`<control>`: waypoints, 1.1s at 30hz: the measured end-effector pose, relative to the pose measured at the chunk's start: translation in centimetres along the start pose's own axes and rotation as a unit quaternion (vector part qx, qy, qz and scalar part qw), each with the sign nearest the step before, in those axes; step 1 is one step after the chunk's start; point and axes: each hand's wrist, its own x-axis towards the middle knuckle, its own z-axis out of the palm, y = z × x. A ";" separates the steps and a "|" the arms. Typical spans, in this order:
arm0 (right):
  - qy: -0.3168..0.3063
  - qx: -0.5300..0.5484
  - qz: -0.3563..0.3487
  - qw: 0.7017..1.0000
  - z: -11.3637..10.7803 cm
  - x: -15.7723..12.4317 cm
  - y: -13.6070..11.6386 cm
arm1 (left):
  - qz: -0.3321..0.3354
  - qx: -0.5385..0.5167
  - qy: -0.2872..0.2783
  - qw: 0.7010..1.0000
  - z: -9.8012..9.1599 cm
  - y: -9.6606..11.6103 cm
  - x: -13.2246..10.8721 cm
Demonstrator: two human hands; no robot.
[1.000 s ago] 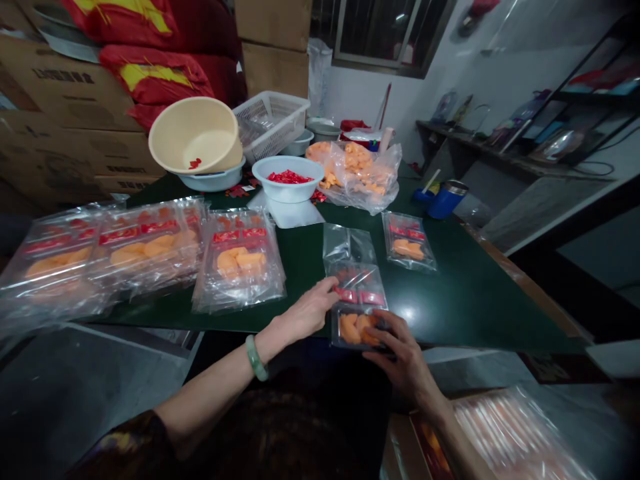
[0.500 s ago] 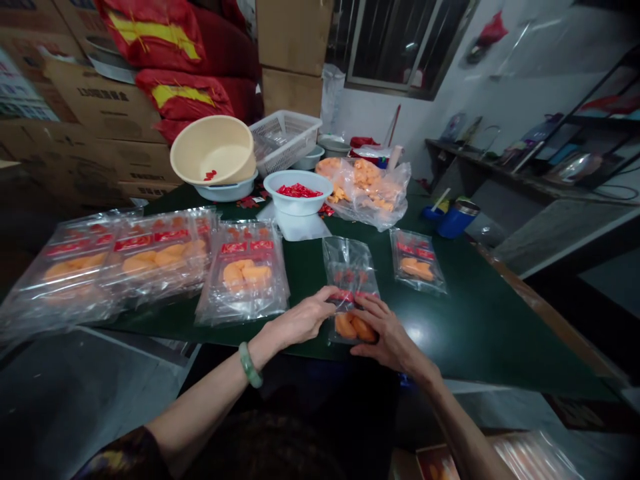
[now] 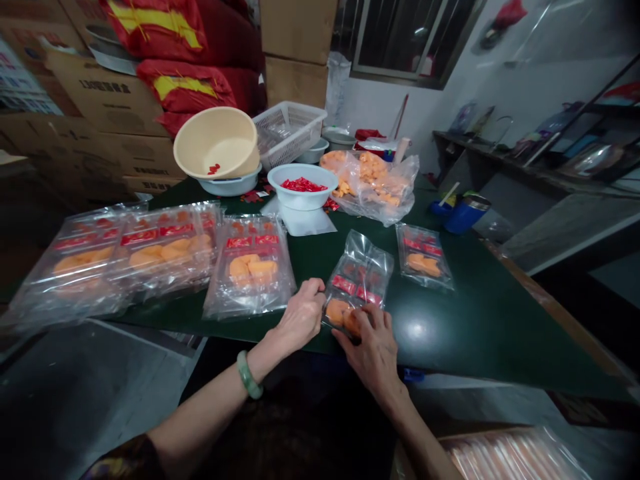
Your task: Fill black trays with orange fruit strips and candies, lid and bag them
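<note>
we're live in a small packing workshop, folks! stacked cardboard cartons (image 3: 100,127) and red sacks (image 3: 175,87) tower beyond the left hand (image 3: 300,317), a green-topped work table (image 3: 450,320) runs beneath both hands, clear food packs (image 3: 250,267) lie just left of them, and a cluttered wall shelf (image 3: 500,157) sits well past the right hand (image 3: 370,353).

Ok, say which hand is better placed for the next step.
Probably the right hand: it rests on the orange pieces in the clear packet, while the left hand sits curled beside it.
</note>
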 end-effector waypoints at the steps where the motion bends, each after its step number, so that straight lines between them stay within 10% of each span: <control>1: 0.007 0.014 -0.010 1.000 0.0 -0.1 0.4 | -0.008 -0.028 -0.005 1.000 0.1 -0.2 0.1; 10: 0.013 0.092 -0.089 0.992 -1.1 -1.8 3.8 | -0.012 -0.093 -0.017 0.995 1.2 0.4 0.2; 23: -0.022 -0.127 0.065 0.989 0.3 1.2 1.1 | 0.022 0.065 -0.031 0.997 1.2 3.5 -2.1; 28: -0.063 -0.131 0.072 0.987 0.2 0.9 0.3 | -0.101 0.094 0.055 0.989 2.2 3.5 -1.5; 33: -0.001 -0.191 0.075 0.979 -0.9 1.4 0.4 | -0.161 0.128 0.007 0.979 2.1 2.6 -0.2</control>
